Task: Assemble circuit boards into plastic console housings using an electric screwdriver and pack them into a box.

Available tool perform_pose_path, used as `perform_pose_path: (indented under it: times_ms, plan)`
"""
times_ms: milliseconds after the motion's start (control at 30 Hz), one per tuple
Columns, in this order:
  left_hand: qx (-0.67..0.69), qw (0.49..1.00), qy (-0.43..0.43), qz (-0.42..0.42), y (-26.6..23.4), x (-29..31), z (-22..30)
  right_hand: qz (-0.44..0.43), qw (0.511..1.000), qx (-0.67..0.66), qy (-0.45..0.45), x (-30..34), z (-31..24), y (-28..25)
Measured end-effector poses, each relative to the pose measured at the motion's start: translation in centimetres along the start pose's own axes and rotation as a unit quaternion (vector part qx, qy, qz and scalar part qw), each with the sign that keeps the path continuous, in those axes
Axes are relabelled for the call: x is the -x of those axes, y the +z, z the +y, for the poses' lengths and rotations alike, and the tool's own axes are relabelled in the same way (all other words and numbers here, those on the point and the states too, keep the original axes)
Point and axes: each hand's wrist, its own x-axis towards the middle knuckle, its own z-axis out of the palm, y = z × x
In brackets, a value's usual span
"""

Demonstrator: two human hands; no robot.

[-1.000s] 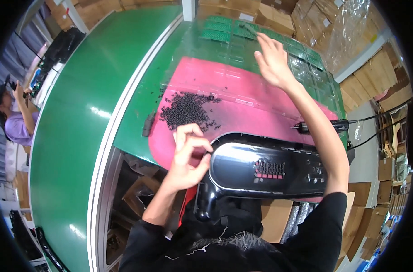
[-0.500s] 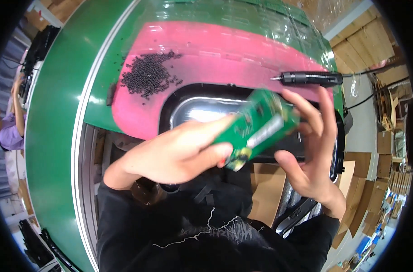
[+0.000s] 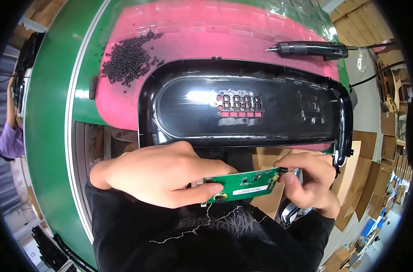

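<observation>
A green circuit board with a white label strip is held close to my body, in front of the near edge of a black plastic housing. My left hand grips the board's left end between thumb and fingers. At the other end, my right hand is closed with thumb and fingertips at the board's edge, by a small black part. Digit-shaped cutouts show in the middle of the housing's inner face.
A pink mat lies on the green bench. At its left is a pile of small black pieces, possibly screws; at its far right, a corded black electric screwdriver. Cardboard stands right. A person in purple sits far left.
The circuit board has moved from over the housing down toward my body and levelled out. My right hand has gone from spread fingers to closing on the board's right end.
</observation>
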Motion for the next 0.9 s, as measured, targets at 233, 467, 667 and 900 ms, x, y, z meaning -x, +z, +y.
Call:
perform_pose_path:
  times_ms: [233,467,667,900]
  plan:
    - [-0.081,0.971,0.030,0.224,0.2,0.8,0.1,0.058,0.970,-0.157,0.176,0.2,0.0,-1.0]
    - [-0.138,0.950,0.019,0.279,-0.4,0.1,-1.4,-0.020,0.959,-0.205,0.196,-0.6,1.5,-1.0]
    - [-0.223,0.925,0.004,0.308,-2.2,-1.7,-2.2,-0.020,0.992,-0.028,0.119,-2.3,4.7,-0.9]
    - [-0.334,0.889,-0.076,0.304,-3.3,-3.3,-3.6,-0.026,0.989,0.133,0.055,-4.6,7.3,-0.4]
